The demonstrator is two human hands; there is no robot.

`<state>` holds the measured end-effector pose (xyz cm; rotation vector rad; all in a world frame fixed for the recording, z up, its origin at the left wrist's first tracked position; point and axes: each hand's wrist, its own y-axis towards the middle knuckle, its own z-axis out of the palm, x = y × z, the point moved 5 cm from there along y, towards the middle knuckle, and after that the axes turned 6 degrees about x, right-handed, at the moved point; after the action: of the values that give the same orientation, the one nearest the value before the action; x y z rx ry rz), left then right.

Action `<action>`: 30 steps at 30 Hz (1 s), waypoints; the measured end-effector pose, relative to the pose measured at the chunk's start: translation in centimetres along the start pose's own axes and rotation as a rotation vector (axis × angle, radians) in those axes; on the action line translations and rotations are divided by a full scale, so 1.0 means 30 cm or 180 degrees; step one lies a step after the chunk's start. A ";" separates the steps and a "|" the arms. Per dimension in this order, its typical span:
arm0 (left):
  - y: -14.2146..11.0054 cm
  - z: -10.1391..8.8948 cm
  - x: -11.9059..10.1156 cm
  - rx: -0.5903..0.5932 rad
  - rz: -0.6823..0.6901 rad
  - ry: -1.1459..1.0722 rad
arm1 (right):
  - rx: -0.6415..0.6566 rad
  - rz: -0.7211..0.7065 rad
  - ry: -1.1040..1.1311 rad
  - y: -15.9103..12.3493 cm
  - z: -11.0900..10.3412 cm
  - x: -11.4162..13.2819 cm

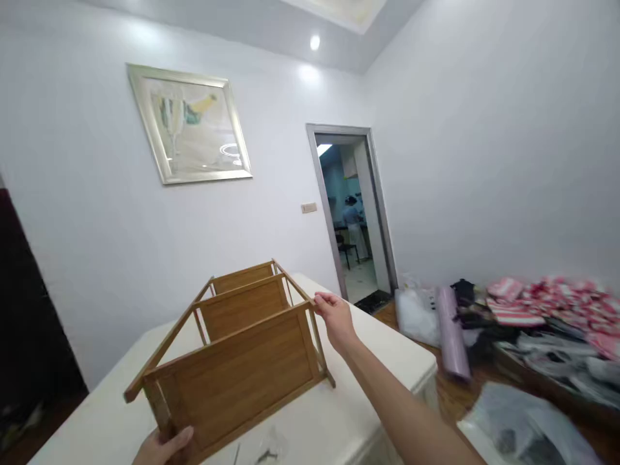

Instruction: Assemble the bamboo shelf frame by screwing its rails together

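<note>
A brown wooden shelf rack with several panels lies on its side on the white table. My right hand pinches the rack's frame at its upper right corner, with thumb and fingers closed on the wood. At the lower left corner, my left hand grips the near edge, its thumb over the panel; the other fingers are mostly hidden. Close to the table's front edge, a small clear plastic bag with dark bits lies beside a thin metal rod.
Right of the table, a purple roll, plastic bags and heaped pink striped cloth crowd the floor. A doorway opens at the back, where a person stands in another room. A framed picture hangs on the wall.
</note>
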<state>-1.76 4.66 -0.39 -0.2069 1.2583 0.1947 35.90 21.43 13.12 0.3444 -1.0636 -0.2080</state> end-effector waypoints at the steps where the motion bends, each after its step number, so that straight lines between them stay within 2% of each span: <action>1: -0.001 -0.003 0.000 -0.0028 0.0001 -0.0004 | -0.0008 0.0003 -0.0016 -0.003 -0.002 -0.001; 9: -0.009 0.000 -0.004 -0.0105 -0.0065 -0.0062 | 0.0112 0.0061 -0.0107 -0.011 -0.007 -0.011; 15: -0.010 0.011 0.001 -0.0082 -0.0079 -0.0008 | 0.0264 -0.0036 -0.0277 0.000 -0.022 0.020; 23: 0.005 -0.016 0.010 -0.0090 -0.0080 0.0076 | 0.0434 -0.0073 -0.0401 -0.004 -0.013 0.032; 30: 0.035 -0.075 -0.003 -0.0507 0.0245 0.0447 | 0.0560 -0.0043 -0.0406 -0.003 -0.006 0.045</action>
<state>-4.12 5.09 -1.01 -0.3138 1.3924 0.3521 36.69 20.93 14.10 0.5020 -1.2092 -0.1502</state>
